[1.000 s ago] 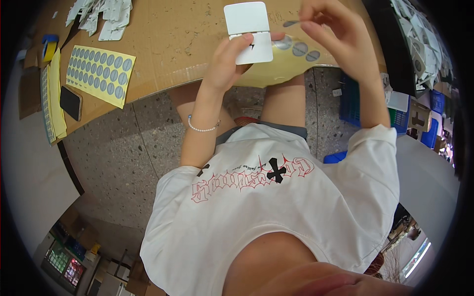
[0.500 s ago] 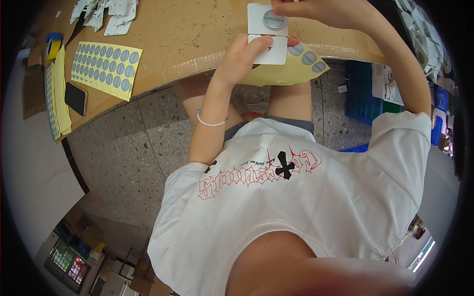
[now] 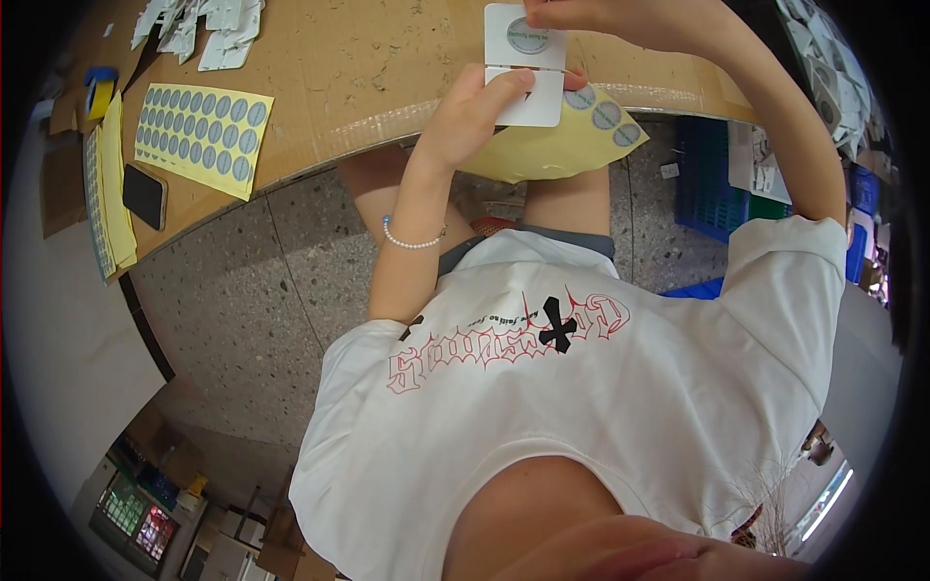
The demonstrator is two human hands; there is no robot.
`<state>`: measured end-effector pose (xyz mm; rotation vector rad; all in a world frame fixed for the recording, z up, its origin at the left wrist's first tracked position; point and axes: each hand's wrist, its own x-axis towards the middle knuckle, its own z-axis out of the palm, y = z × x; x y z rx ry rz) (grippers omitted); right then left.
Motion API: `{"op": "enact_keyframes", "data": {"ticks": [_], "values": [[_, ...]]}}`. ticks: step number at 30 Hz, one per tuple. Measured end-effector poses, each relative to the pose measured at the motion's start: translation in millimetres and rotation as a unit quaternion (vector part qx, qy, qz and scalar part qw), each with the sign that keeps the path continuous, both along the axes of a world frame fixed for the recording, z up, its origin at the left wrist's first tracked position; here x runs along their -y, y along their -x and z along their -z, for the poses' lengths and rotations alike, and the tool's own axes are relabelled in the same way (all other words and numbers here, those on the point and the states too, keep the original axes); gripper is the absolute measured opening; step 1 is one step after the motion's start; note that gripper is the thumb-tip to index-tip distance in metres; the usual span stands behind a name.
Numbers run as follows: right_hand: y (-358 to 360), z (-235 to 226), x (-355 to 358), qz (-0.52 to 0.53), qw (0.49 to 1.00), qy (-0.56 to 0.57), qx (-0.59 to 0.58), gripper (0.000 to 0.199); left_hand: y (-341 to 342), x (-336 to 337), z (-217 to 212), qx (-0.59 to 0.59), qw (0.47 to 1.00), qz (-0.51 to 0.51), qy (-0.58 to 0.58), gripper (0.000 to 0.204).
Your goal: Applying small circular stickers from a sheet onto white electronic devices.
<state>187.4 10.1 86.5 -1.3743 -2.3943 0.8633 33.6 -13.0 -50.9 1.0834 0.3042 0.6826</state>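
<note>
My left hand (image 3: 470, 114) grips a small white hinged card (image 3: 539, 105) by its lower half, thumb on top and fingers beneath. On the card's upper half lies a round silver-grey sticker (image 3: 528, 41) with green print. Fingertips of my right hand (image 3: 572, 14) are closed at the sticker's upper right edge; the frame's top cuts that hand off in part. Beneath the card, a yellow backing sheet (image 3: 552, 160) hangs over the table edge above my lap, with a few round grey stickers (image 3: 606, 116) along its right side.
To the left on the cardboard-covered table (image 3: 334, 77) lie a sheet of round stickers (image 3: 203, 136), a dark phone (image 3: 144, 197), stacked yellow sheets (image 3: 114, 189) and a tape roll (image 3: 100, 95). White cards (image 3: 231, 39) pile up at the far left, more (image 3: 823, 82) at right. A blue crate (image 3: 702, 184) stands below.
The round sticker has shifted slightly left and now sits more squarely on the card's upper half. My right fingertips moved slightly left with it. The yellow backing sheet hangs a little lower.
</note>
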Motion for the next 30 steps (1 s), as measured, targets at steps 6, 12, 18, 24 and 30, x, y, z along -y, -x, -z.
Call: {"op": "enact_keyframes", "data": {"ticks": [6, 12, 18, 24, 30], "values": [[1.5, 4.4, -0.5, 0.016, 1.000, -0.013, 0.011, 0.019, -0.9, -0.6, 2.3, 0.000, 1.000, -0.009, -0.011, 0.034], [1.9, 4.1, -0.9, 0.012, 0.999, -0.025, 0.017, 0.018, -0.3, -0.1, 2.0, -0.007, 1.000, -0.015, -0.018, 0.034], [9.4, -10.3, 7.7, 0.031, 0.999, 0.009, -0.007, 0.016, -1.5, -0.9, 3.3, -0.002, 1.000, -0.012, 0.002, 0.035], [18.6, -17.5, 18.4, 0.041, 0.999, -0.016, -0.024, 0.014, 3.8, -2.3, 2.3, 0.013, 0.999, -0.022, 0.041, 0.035], [17.2, -38.5, 31.2, 0.106, 0.994, -0.007, -0.037, 0.014, -2.8, -4.0, 5.4, 0.033, 0.999, 0.003, 0.028, 0.034]]}}
